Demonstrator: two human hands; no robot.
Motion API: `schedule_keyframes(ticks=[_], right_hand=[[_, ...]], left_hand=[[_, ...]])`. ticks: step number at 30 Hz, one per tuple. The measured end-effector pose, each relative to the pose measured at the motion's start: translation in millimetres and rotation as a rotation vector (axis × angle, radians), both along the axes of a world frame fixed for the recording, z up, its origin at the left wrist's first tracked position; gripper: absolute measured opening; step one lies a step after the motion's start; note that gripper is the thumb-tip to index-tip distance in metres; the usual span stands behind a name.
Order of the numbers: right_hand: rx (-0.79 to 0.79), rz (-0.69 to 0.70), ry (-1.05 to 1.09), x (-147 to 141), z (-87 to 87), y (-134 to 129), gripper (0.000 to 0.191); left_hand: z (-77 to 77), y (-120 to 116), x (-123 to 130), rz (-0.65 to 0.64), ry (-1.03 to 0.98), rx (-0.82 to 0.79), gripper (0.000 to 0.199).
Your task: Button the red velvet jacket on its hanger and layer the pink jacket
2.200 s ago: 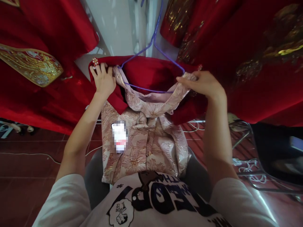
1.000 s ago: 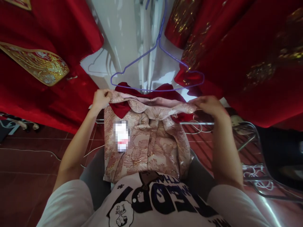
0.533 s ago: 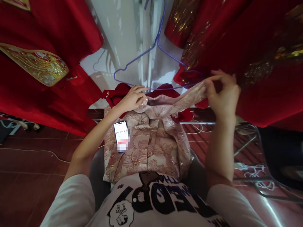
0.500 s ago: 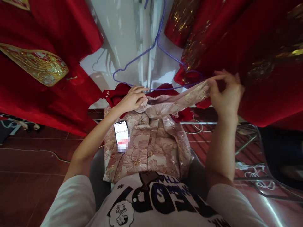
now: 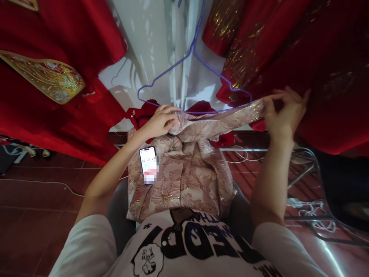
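A pink brocade garment [image 5: 173, 184] with a shiny floral pattern lies over my lap. Its upper edge is a long band [image 5: 219, 125] stretched between my two hands, rising toward the right. My left hand [image 5: 163, 122] pinches the band's left end, thumb and fingers closed on the cloth. At the far right end my right hand [image 5: 284, 109] grips the band between thumb and fingers. Just above the band hangs a purple wire hanger [image 5: 175, 65], its bottom bar close to the cloth. A phone [image 5: 148, 165] showing a running timer rests on the garment's left side.
Red garments with gold embroidery [image 5: 57, 77] hang at the left, and sequinned red ones [image 5: 276, 57] at the right. A metal-framed chair [image 5: 317, 173] and coiled white cables [image 5: 314, 215] are at the right. Below lies a red tiled floor [image 5: 43, 219].
My right hand has moved a little to the right, drawing the band's end outward and straighter. My left hand stays nearly in place.
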State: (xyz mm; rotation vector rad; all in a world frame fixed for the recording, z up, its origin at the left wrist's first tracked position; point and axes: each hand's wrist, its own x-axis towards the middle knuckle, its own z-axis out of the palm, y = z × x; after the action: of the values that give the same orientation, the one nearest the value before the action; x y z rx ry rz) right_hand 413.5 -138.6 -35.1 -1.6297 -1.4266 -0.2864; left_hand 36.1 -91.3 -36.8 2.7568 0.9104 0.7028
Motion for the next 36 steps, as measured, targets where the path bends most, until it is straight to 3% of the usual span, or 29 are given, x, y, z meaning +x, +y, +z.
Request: schedule_keyframes(ticks=[5,11,15,18,22,27,29,34,36], right_hand=[[0.011,0.048,-0.006,8.0,-2.3,1.1,0.013],[0.128,-0.038,-0.033,18.4,-12.3,25.1,0.002],[0.217,0.033,-0.100,-10.7,7.4,34.8,0.021],[0.296,0.167,-0.126,-46.7,25.4,39.1,0.037],[0.259,0.236,-0.009,-79.6,30.0,47.8,0.032],[0.148,0.263,0.070,-81.9,22.4,53.0,0.022],[0.161,0.293,0.081,-78.4,20.5,53.5,0.026],[0.181,0.345,0.155,-75.7,15.9,56.7,0.031],[0.189,0.352,0.169,-76.2,14.6,57.7,0.032]], left_hand=[[-1.8,-1.0,-0.2,0.026,-0.006,0.024,0.022],[-2.0,1.5,-2.5,-0.010,-0.034,-0.009,0.021],[-2.8,6.0,-0.3,-0.058,-0.069,-0.040,0.022],[-5.4,7.8,6.2,-0.080,-0.099,-0.060,0.021],[-6.1,4.3,16.0,-0.084,-0.108,-0.101,0.019],[1.6,2.1,7.5,-0.087,-0.233,-0.152,0.022],[1.7,9.4,-7.3,0.027,-0.371,-0.119,0.028],[-13.3,37.5,-64.2,0.673,-0.707,0.159,0.034],[-20.1,42.9,-84.7,0.846,-0.689,0.131,0.033]])
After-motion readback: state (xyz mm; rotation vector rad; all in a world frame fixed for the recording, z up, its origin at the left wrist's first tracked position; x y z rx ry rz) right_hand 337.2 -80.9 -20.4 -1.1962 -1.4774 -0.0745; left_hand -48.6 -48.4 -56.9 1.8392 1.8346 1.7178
